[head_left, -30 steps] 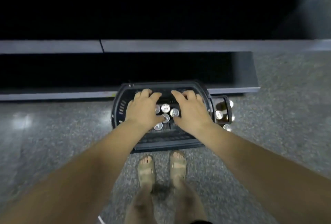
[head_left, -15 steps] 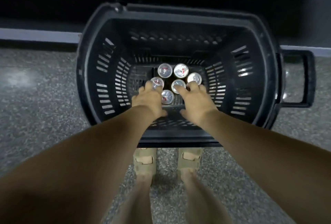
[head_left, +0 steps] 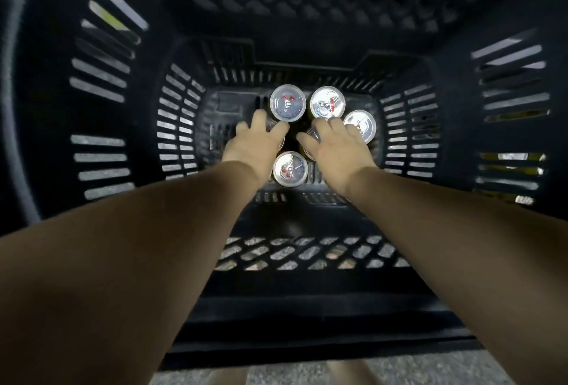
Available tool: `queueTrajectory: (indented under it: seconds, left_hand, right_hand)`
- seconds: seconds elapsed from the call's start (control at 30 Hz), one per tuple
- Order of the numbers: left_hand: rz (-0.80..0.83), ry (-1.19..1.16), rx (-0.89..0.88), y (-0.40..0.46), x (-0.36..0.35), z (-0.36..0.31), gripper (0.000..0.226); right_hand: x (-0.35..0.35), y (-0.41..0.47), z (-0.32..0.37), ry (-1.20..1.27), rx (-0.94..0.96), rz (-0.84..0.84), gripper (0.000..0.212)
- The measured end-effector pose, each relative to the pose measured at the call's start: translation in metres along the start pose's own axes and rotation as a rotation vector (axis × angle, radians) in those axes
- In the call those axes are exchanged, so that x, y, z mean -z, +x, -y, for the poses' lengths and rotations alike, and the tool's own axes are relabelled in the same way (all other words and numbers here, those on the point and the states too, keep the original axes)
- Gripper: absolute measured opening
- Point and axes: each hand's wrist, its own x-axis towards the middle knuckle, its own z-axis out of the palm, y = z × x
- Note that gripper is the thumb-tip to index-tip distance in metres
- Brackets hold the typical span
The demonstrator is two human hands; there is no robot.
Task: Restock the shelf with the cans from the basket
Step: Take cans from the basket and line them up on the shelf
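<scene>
Several silver-topped cans stand upright on the floor of a deep black slatted basket (head_left: 101,83). My left hand (head_left: 256,141) is wrapped over the top of one can at the cluster's left, mostly hiding it. My right hand (head_left: 336,146) covers another can (head_left: 310,138) in the middle, fingers curled around it. Uncovered cans stand at the back left (head_left: 288,103), back right (head_left: 327,103), far right (head_left: 360,125) and at the front between my wrists (head_left: 290,168). The shelf is out of view.
The basket's dark walls fill nearly the whole view and surround both forearms. Grey speckled floor (head_left: 430,369) shows beyond the near rim at the bottom, and through the side slots.
The view has dropped much closer, deep into the basket. Both hands have reached lower and settled onto the tops of two cans. The cans have not moved.
</scene>
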Motion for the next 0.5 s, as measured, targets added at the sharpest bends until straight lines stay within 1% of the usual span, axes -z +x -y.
queueTrajectory:
  seconds: [0.1, 0.17, 0.23, 0.3, 0.37, 0.5]
  left_hand:
    - [-0.052, -0.014, -0.017, 0.005, -0.002, -0.001, 0.074]
    - [-0.049, -0.009, -0.027, 0.004, 0.004, 0.0, 0.073]
    - [-0.047, 0.007, -0.029, -0.003, 0.016, 0.002, 0.074]
    - [-0.035, 0.022, -0.031, -0.019, 0.035, 0.003, 0.077]
    - [-0.02, 0.054, -0.031, -0.04, 0.062, 0.003, 0.076]
    - [0.023, 0.086, -0.029, -0.096, 0.135, -0.011, 0.068]
  right_hand:
    - [0.0, 0.006, 0.001, -0.022, 0.007, -0.049, 0.066]
    - [0.007, 0.004, 0.0, -0.03, 0.001, -0.038, 0.064]
    - [0.022, -0.004, -0.001, 0.016, -0.031, -0.016, 0.064]
    - [0.045, -0.02, -0.003, 0.127, -0.062, 0.009, 0.059]
    - [0.075, -0.04, -0.006, 0.211, -0.085, 0.037, 0.053]
    - [0.157, -0.091, -0.011, 0.312, -0.073, 0.071, 0.054]
